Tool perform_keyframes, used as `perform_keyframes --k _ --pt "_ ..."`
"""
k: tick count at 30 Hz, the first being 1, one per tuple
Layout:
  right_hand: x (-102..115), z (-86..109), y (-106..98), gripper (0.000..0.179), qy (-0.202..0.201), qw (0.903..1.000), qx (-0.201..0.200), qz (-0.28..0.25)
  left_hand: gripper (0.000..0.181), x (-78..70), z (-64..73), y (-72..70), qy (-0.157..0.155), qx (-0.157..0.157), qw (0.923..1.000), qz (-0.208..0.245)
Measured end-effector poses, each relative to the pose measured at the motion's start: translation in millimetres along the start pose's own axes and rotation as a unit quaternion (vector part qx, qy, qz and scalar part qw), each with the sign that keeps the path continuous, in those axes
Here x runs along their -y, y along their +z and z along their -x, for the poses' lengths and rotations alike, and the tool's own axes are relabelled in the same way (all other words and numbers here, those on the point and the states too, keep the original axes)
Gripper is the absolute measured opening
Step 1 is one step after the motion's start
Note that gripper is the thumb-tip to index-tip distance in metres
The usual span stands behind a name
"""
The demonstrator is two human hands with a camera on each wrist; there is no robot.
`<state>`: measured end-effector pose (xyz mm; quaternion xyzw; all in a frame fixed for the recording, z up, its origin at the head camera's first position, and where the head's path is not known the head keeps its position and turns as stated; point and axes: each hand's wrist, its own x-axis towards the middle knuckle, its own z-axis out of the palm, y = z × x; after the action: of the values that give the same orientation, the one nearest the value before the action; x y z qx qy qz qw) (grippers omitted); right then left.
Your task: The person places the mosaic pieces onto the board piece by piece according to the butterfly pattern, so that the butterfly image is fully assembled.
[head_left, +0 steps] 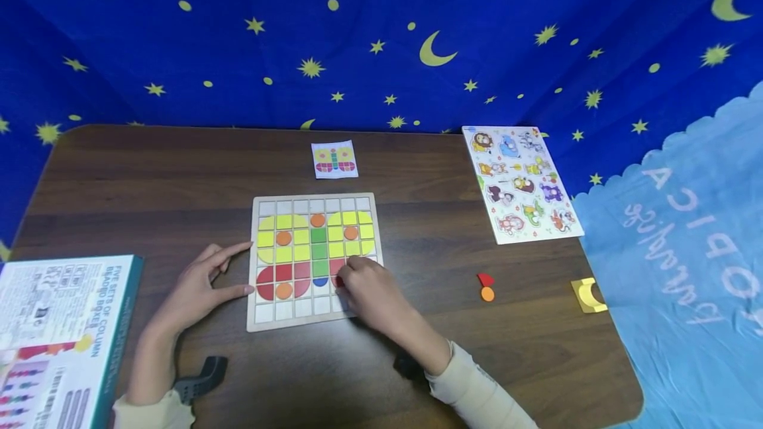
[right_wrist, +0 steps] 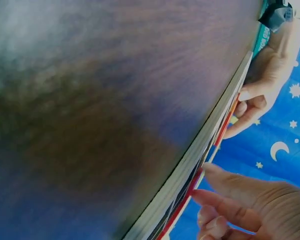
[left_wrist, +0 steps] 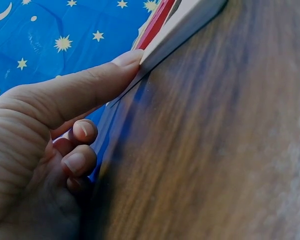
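Note:
A square wooden board (head_left: 311, 323) lies on the table, its grid filled with yellow, red, green, orange and blue tiles in a butterfly pattern. Along its left edge, my left hand (head_left: 193, 290) touches the frame with thumb and index finger spread apart. In the left wrist view, the thumb (left_wrist: 97, 87) presses the frame's side while the other fingers curl loosely. My right hand (head_left: 375, 293) is over the lower right wing, covering part of it. Its thumb and index finger pinch a red tile (right_wrist: 194, 181) at the board's surface in the right wrist view.
Beyond the board lies a butterfly picture card (head_left: 334, 159). An animal puzzle board (head_left: 524, 184) is at the back right. Right of the hands are a red piece (head_left: 485, 279), an orange disc (head_left: 487, 294) and a yellow cut-out piece (head_left: 587, 296). A large box (head_left: 65, 336) sits at left.

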<state>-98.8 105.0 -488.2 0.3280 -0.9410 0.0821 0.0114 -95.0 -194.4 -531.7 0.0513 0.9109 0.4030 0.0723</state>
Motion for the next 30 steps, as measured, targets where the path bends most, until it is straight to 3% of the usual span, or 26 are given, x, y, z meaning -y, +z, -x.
perform_keyframes --k 8,18,22,30 --pt "-8.3 17.3 -7.8 0.021 0.021 0.9994 -0.008 -0.025 0.074 0.7 0.7 2.1 -0.005 0.004 1.0000 0.001" --pt "-47.5 58.8 -18.2 0.029 0.132 0.9908 -0.021 -0.017 0.073 2.8 1.5 2.8 0.005 -0.009 0.9999 0.001" --pt "-65.3 80.9 -23.2 0.031 0.192 0.9811 -0.018 -0.010 0.072 2.3 2.8 1.3 0.003 -0.008 1.0000 -0.004" --pt "-96.3 123.3 -32.6 0.031 0.306 0.9509 -0.038 -0.030 0.072 -1.7 2.7 -0.3 -0.001 -0.005 1.0000 -0.005"
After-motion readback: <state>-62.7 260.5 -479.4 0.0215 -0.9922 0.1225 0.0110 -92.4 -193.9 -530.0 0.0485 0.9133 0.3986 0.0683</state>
